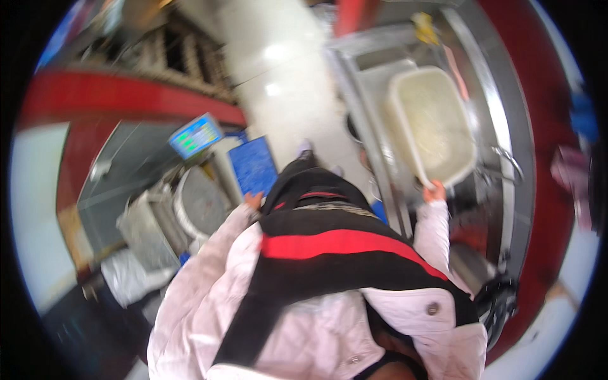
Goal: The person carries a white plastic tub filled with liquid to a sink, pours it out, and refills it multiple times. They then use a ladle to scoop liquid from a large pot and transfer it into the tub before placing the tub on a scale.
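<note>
At the near rim of a pale plastic tub (pixel 399 109), my right hand (pixel 434 191) has its fingers hooked over the edge. The tub sits in a stainless steel sink (pixel 363 95), and what looks like water covers its bottom. Low by my left side, my left hand (pixel 255 200) is near the close edge of a blue scale platform (pixel 253 164). Its fingers look slightly apart with nothing seen in them, though the hand is small and blurred. Whether it touches the platform is unclear.
A lit blue scale display (pixel 195 136) stands left, beside a round grey lid (pixel 202 202) and a metal box (pixel 149 228). A curved faucet (pixel 510 164) is at the sink's right side. A yellow cloth-like item (pixel 424 27) lies at its far end. Glossy tiled floor (pixel 285 90) runs ahead.
</note>
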`<state>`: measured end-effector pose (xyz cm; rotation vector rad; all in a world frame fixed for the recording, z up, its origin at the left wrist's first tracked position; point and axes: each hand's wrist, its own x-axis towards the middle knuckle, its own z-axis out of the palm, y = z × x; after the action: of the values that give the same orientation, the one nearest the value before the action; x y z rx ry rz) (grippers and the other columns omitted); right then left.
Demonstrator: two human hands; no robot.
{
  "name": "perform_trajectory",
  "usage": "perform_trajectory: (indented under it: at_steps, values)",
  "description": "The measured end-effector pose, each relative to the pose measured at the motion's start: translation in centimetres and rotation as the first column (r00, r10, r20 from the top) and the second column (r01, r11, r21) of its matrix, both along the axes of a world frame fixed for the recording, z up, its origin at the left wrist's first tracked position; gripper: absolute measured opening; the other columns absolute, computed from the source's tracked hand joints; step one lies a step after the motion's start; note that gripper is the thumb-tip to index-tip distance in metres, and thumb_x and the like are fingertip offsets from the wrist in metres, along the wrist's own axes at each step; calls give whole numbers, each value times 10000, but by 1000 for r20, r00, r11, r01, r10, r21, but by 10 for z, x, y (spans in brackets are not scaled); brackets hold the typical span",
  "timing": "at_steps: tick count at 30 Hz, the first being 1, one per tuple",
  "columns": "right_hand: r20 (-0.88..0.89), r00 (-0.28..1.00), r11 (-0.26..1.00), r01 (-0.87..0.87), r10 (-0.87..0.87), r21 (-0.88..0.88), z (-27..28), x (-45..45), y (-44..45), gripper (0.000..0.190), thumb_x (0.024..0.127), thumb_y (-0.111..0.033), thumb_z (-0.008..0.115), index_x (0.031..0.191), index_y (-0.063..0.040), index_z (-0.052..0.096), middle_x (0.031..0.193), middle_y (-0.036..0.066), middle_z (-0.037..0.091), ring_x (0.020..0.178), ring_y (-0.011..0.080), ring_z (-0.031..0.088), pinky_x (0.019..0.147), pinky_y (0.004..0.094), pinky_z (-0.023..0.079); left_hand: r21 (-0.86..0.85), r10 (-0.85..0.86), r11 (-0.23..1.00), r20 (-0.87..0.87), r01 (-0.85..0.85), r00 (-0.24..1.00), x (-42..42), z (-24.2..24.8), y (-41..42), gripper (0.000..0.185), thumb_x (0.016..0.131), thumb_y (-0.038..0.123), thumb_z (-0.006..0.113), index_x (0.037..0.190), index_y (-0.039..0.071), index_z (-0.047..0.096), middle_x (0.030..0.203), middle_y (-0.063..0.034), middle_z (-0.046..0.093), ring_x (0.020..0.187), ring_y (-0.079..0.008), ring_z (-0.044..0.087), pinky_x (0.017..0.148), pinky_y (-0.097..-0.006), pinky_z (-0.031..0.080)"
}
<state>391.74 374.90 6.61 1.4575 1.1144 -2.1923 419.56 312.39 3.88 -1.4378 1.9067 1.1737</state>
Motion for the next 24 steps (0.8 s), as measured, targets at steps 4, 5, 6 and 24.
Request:
perform_trajectory:
  at_steps: [4, 5, 6, 24]
  values:
    - [-170, 985, 998, -8, 20, 70, -6, -6, 11, 271, 691, -57, 486, 883, 131, 458, 916, 218, 562, 810, 338, 604, 625, 320, 544, -138, 27, 990, 42, -21, 999, -31, 44, 19, 823, 665, 436, 607, 1249, -80, 342, 1245, -308, 388, 1185, -396, 371, 983, -382, 311]
    - [-190, 981, 993, 47, -26, 104, -4, -9, 9, 268, 689, -53, 481, 878, 135, 455, 919, 225, 558, 795, 345, 606, 619, 319, 545, -143, 38, 989, 38, -32, 999, -37, 50, 22, 817, 663, 427, 606, 1249, -78, 344, 1245, -310, 388, 1186, -398, 369, 985, -381, 310]
    - [-201, 979, 990, 70, -44, 126, -2, -12, 7, 265, 688, -48, 476, 874, 138, 451, 923, 231, 554, 781, 352, 608, 613, 318, 546, -147, 48, 988, 38, -42, 998, -41, 55, 24, 812, 660, 419, 604, 1249, -77, 346, 1244, -312, 387, 1187, -400, 368, 987, -380, 309]
    - [-208, 932, 948, 314, -296, 60, 18, -9, -27, 175, 704, -11, 528, 855, -3, 441, 728, 113, 452, 616, 236, 496, 434, 355, 431, 189, -91, 956, -539, 225, 837, -231, 131, 73, 646, 751, 387, 613, 1197, -41, 428, 1220, -170, 461, 1149, -244, 407, 955, -338, 309]
